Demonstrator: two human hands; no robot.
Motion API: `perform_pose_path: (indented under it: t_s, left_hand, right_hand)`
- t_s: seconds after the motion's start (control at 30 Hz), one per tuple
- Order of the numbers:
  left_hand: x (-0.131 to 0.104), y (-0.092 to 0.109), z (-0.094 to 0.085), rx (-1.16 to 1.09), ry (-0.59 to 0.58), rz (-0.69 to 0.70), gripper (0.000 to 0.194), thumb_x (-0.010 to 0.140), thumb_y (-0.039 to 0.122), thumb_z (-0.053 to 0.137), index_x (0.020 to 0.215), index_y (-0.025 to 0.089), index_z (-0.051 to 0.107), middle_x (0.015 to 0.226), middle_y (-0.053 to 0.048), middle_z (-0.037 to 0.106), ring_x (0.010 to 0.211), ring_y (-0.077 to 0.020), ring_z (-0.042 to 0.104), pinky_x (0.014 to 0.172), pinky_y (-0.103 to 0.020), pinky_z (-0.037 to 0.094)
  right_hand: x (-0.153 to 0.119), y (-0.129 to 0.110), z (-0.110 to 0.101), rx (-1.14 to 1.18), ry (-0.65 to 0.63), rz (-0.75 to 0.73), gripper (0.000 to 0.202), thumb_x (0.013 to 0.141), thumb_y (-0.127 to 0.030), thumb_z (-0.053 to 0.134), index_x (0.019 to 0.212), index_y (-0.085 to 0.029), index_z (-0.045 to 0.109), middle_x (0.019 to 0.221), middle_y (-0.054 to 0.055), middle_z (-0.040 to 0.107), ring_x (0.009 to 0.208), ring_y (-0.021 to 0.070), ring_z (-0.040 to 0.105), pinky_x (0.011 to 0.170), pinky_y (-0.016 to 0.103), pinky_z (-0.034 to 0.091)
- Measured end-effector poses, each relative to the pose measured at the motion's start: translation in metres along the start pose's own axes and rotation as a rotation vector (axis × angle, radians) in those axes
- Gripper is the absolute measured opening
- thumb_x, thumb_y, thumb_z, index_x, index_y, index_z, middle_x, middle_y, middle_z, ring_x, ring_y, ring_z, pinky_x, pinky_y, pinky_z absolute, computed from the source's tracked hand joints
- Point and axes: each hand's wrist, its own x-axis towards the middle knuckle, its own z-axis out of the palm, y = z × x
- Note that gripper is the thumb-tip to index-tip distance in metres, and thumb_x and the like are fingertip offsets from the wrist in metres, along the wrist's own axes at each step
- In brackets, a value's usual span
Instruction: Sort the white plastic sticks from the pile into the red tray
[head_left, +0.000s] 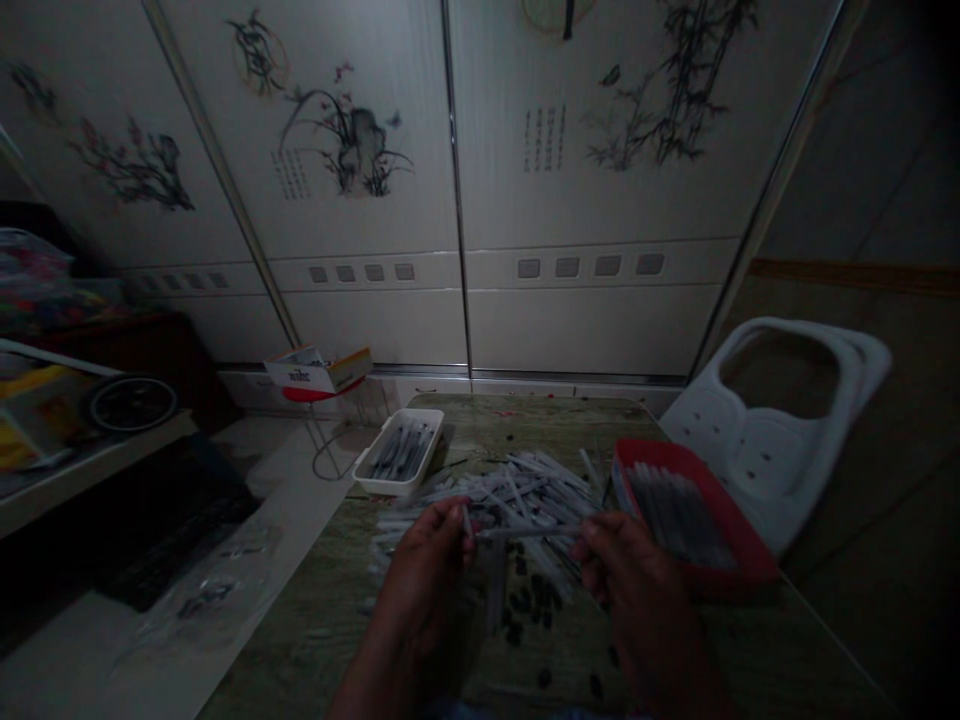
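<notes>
Over the middle of the table point(300, 625), my left hand point(427, 555) pinches a small pale piece, upright between thumb and fingers. My right hand point(622, 560) is closed on the right end of a thin translucent tube point(529, 531), which lies level between the hands, its left end close to my left fingers. Beneath and beyond them spreads a loose pile of similar tubes point(525, 485). Several small black pieces point(529, 600) are scattered nearer to me. A white tray point(365, 482) with dark-tipped tubes stands at the back left, and a red tray point(739, 510) full of tubes at the right.
White plastic chairs point(795, 440) stand behind the red tray. Beyond the table's left back corner, an open box point(319, 375) sits on a red stool point(307, 394). A shelf point(97, 445) with a round black-rimmed object is at the left. Painted sliding panels point(360, 230) form the background.
</notes>
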Motion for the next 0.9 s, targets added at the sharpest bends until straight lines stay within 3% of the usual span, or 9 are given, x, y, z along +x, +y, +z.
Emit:
perform_pose_path:
  t_s: [0.23, 0.6, 0.9]
  left_hand:
    - [0.005, -0.006, -0.005, -0.118, 0.022, -0.028, 0.016, 0.082, 0.018, 0.075, 0.09, 0.015, 0.062, 0.082, -0.005, 0.068, 0.063, -0.0088, 0.06, 0.058, -0.018, 0.05]
    - [0.002, -0.007, 0.0, -0.069, 0.048, -0.038, 0.013, 0.083, 0.016, 0.073, 0.088, 0.015, 0.062, 0.074, -0.002, 0.066, 0.062, -0.0091, 0.062, 0.056, -0.017, 0.05]
    - [0.004, -0.01, -0.001, -0.031, 0.04, -0.033, 0.019, 0.08, 0.023, 0.077, 0.087, 0.016, 0.06, 0.072, -0.001, 0.067, 0.061, -0.0094, 0.062, 0.057, -0.018, 0.049]
  right_hand:
    - [-0.001, 0.0, 0.003, -0.051, 0.005, -0.017, 0.026, 0.088, -0.044, 0.065, 0.096, -0.02, 0.06, 0.08, 0.004, 0.074, 0.06, 0.0135, 0.059, 0.052, 0.023, 0.042]
    - [-0.004, -0.008, 0.007, -0.138, 0.037, -0.044, 0.033, 0.087, -0.051, 0.065, 0.098, -0.02, 0.059, 0.086, 0.006, 0.076, 0.067, 0.0168, 0.064, 0.054, 0.024, 0.046]
    - [-0.004, -0.007, 0.011, -0.19, -0.043, 0.01, 0.03, 0.084, -0.048, 0.063, 0.094, -0.02, 0.058, 0.086, 0.006, 0.076, 0.063, 0.0158, 0.061, 0.053, 0.024, 0.043]
